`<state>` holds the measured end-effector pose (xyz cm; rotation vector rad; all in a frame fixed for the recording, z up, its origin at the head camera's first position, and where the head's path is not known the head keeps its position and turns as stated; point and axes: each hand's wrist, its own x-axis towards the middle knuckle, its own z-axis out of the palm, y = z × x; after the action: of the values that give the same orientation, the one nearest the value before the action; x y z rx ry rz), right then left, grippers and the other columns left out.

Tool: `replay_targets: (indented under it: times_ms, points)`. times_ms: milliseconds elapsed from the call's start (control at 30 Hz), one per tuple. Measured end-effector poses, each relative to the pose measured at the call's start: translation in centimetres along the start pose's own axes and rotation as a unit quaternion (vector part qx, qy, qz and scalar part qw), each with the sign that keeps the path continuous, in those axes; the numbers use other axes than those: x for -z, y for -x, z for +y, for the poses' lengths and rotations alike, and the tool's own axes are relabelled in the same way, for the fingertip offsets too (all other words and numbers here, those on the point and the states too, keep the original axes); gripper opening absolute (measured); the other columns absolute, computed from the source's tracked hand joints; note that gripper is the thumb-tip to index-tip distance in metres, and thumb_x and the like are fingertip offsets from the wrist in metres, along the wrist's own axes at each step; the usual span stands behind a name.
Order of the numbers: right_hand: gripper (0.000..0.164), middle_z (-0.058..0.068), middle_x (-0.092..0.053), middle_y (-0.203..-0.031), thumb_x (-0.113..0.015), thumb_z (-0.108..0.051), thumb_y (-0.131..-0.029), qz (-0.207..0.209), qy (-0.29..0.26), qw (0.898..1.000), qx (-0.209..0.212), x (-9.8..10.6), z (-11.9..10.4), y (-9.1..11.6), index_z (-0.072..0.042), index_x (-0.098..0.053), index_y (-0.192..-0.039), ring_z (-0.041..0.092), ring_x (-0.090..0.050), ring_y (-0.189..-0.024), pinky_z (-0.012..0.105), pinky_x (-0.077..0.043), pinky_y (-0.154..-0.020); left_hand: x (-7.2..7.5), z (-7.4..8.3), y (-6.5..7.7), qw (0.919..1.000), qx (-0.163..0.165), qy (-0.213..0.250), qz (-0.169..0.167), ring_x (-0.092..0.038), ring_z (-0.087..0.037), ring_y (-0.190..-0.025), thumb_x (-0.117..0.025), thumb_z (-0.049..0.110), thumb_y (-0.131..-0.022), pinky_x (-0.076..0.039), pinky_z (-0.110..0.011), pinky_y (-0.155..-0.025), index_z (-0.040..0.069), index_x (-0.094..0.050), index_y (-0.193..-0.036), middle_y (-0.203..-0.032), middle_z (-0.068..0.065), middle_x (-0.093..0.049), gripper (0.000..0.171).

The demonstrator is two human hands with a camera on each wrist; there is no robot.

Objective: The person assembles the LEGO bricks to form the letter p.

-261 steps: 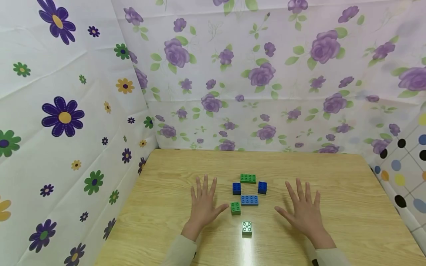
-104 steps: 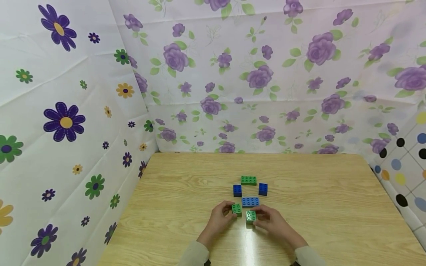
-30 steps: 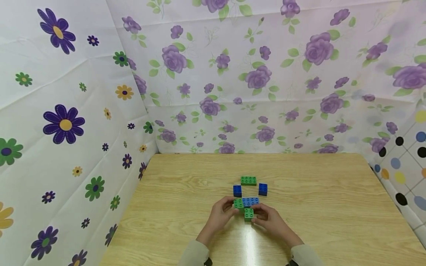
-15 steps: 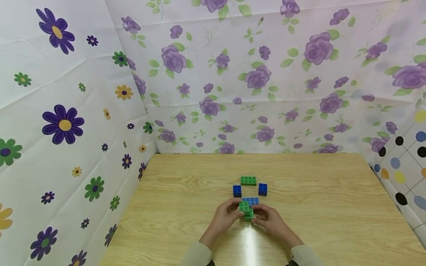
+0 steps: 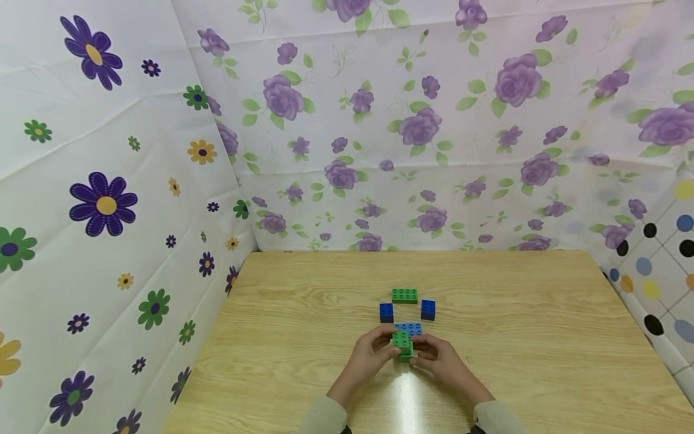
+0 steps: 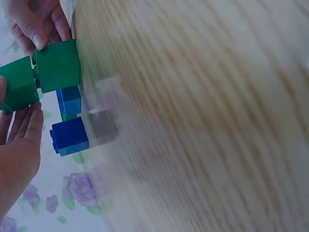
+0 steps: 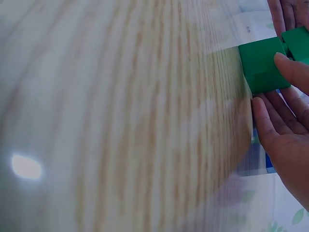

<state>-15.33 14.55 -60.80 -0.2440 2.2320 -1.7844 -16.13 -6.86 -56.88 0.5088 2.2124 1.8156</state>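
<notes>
My left hand (image 5: 367, 357) pinches a square green building brick (image 5: 401, 341) between thumb and fingers. Directly beneath it is a second square green brick (image 5: 406, 357), standing on the table, mostly covered in the head view. My right hand (image 5: 446, 363) grips that lower brick from the right side. In the left wrist view, studs of the lower brick (image 6: 59, 66) show in a narrow gap below the upper brick (image 6: 19, 84), which is slightly tilted. The right wrist view also has the lower brick (image 7: 263, 65) between right thumb and fingers.
Just behind the hands lies a long light-blue brick (image 5: 410, 328), partly hidden. Farther back are two small dark-blue bricks (image 5: 386, 312) and a long green brick (image 5: 404, 295). Flowered cloth (image 5: 341, 175) hangs behind the wooden table (image 5: 293, 289).
The left hand has lifted its green brick and carried it right, from beside the light-blue brick to over the other green brick. The right hand keeps its grip almost unmoved.
</notes>
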Motion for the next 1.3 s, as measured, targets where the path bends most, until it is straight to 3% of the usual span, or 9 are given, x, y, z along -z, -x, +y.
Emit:
replay_targets:
  times_ms: [267, 1300]
  points:
    - [0.05, 0.018, -0.057, -0.127, -0.075, -0.017, -0.085, 0.004, -0.001, 1.0, 0.0, -0.07, 0.23, -0.11, 0.001, -0.055, -0.127, 0.033, -0.057, -0.116, 0.028, -0.054, -0.092, -0.13, -0.1, -0.01, 0.9999, 0.011, -0.006, -0.008, -0.054, -0.022, -0.122, -0.068, 0.008, -0.089, -0.044, -0.027, -0.105, 0.009, -0.06, -0.125, -0.132, -0.007, -0.056, 0.037]
    - [0.051, 0.022, -0.057, -0.126, -0.074, -0.014, -0.085, -0.007, -0.024, 1.0, 0.009, 0.12, -0.03, 0.09, 0.005, -0.053, -0.128, 0.033, -0.058, -0.114, 0.026, -0.055, -0.088, -0.22, 0.08, -0.22, 0.9969, -0.007, -0.077, -0.016, -0.059, -0.019, -0.114, -0.068, 0.011, -0.09, -0.048, -0.032, -0.102, 0.013, -0.061, -0.122, -0.122, -0.001, -0.061, 0.033]
